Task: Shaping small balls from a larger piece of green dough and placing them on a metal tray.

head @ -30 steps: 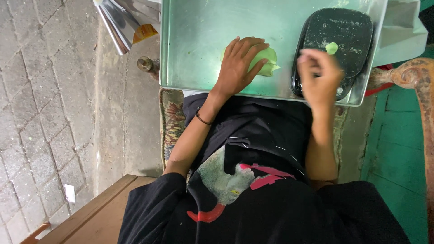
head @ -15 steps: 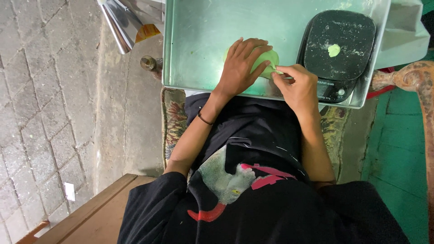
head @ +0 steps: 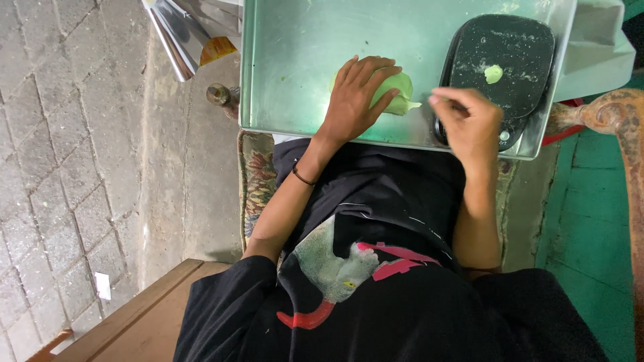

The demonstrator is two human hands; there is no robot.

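Observation:
My left hand [head: 355, 97] lies flat on a lump of pale green dough [head: 397, 92] in a large metal tray [head: 295, 60] on my lap. My right hand [head: 469, 117] hovers to the right of the lump with its fingertips pinched together; whether a bit of dough sits between them I cannot tell. Just beyond it stands a black kitchen scale [head: 500, 64], dusted with flour, with a small piece of green dough [head: 494, 73] on its platform.
Shiny metal sheets [head: 188, 33] lean at the tray's far left. A small metal object [head: 218, 94] lies on the paved floor beside the tray. A wooden bench edge [head: 134, 315] is at the lower left, a green floor [head: 590, 234] at the right.
My right hand went from the scale to the dough lump, then drew back to the right with pinched fingers. My left hand has stayed on the lump.

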